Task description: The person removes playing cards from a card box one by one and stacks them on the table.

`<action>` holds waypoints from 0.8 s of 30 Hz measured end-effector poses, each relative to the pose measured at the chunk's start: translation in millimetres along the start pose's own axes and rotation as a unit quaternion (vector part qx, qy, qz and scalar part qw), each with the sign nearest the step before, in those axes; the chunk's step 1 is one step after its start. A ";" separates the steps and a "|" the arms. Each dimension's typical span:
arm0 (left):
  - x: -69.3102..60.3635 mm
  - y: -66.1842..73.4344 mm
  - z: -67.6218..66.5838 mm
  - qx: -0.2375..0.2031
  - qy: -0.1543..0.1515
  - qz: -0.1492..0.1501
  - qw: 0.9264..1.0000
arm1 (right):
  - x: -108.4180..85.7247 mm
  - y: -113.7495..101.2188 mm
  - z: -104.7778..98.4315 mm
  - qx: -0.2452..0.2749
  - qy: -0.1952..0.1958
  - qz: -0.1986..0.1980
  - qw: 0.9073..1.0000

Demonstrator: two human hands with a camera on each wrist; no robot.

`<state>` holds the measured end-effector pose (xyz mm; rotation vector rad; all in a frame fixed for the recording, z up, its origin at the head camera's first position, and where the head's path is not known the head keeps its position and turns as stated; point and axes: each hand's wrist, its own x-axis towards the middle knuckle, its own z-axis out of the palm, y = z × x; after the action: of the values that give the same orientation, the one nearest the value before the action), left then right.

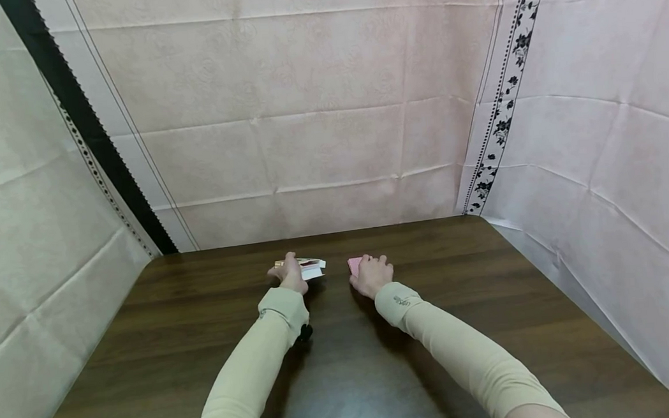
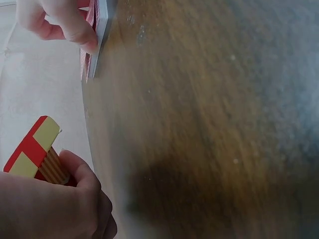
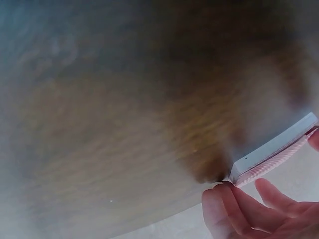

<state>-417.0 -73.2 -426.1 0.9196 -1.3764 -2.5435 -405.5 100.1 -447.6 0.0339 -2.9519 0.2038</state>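
In the head view my left hand (image 1: 289,274) holds a small card box (image 1: 312,269) with white parts facing right, near the table's far edge. The left wrist view shows the box's red and yellow side (image 2: 34,152), with the thumb and fingers of the left hand (image 2: 75,199) around its lower part. A short way to the right, my right hand (image 1: 372,277) grips a deck of cards (image 1: 353,265) with pink backs. The deck's white edges (image 3: 274,144) show in the right wrist view, pinched between fingers and thumb. A gap separates box and deck.
Both hands are over a dark brown wooden table (image 1: 344,374). Pale cloth (image 1: 307,140) hangs behind the table and on both sides, with a black strip (image 1: 105,133) at the left. A small black object (image 1: 304,332) sits at the left wrist.
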 end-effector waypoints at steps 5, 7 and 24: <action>0.6 -1.9 1.2 -0.002 0.002 0.002 1.000 | -0.7 0.7 1.0 -0.004 0.000 -0.004 1.000; 0.1 -2.7 2.1 0.004 0.001 0.001 1.000 | -1.2 0.6 0.6 -0.003 -0.001 -0.005 1.000; -2.5 -4.2 3.6 -0.003 -0.002 -0.002 1.000 | -7.5 -15.4 -15.2 0.077 0.101 -0.155 0.980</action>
<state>-416.2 -67.3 -426.8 0.9169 -1.3676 -2.5525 -394.9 87.0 -432.1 0.4625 -2.6761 0.3667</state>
